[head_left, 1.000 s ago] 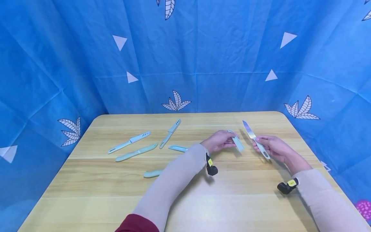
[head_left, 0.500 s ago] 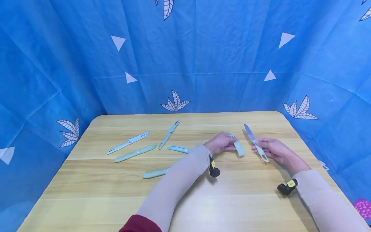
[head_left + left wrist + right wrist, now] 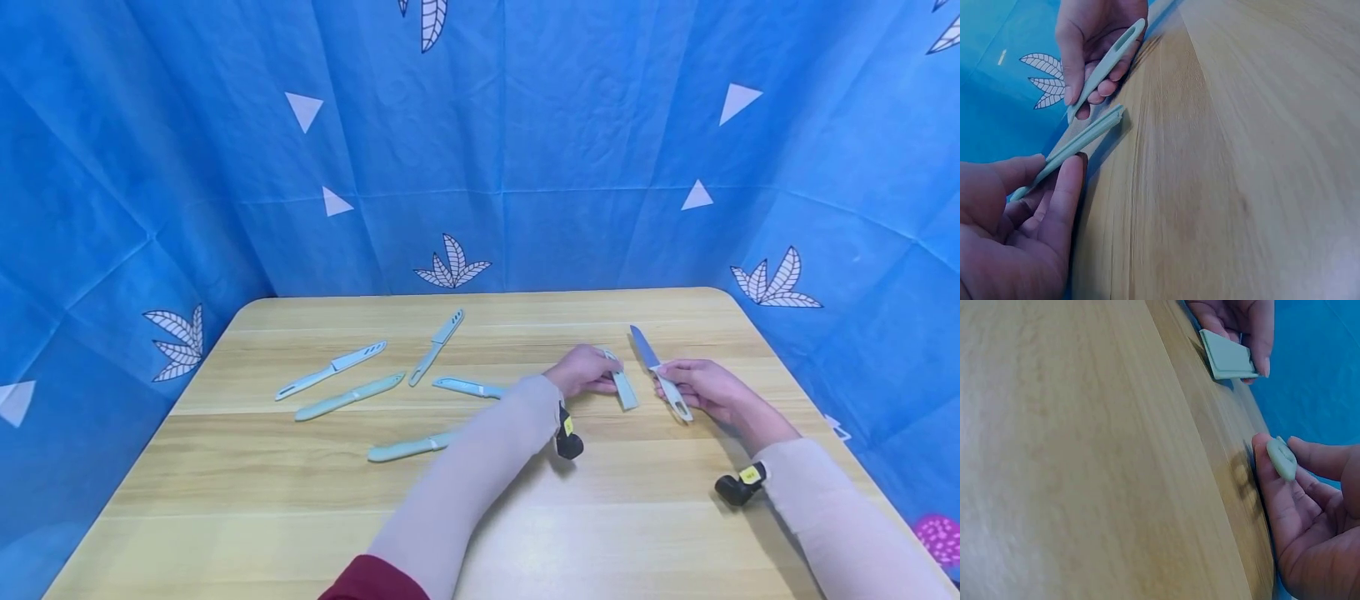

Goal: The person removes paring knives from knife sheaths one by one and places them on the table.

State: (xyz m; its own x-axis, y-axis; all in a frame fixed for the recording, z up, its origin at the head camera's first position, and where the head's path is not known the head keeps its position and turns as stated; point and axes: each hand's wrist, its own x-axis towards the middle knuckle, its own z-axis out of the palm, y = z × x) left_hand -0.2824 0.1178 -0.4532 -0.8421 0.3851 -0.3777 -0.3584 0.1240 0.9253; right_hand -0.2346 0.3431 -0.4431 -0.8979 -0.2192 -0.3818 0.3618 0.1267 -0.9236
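Left fingers point(image 3: 1065, 206): Your thumb and fingers were closed in a pinch on the sheath point(image 3: 626, 392), near its narrow end.
Right fingers point(image 3: 1272, 494): They were pinching the knife point(image 3: 643, 347) by its handle, close to where the blade begins.
Sheath and knife: Both were held over the right part of the table point(image 3: 615, 517), near each other but apart. The sheath's wide end pointed toward you, the bare blade away from you.
Other knives point(image 3: 350, 396): Five lay to your left, two of them partly covered by your left sleeve point(image 3: 480, 462).
Step with this pair: You were, I judged, handling the two parts separately; whether for joining or parting, I could not tell.
Next move of the blade: It called, in my opinion, for a steady pinch and fingers away from the edge; for joining, the tip needed lining up with the wide end.
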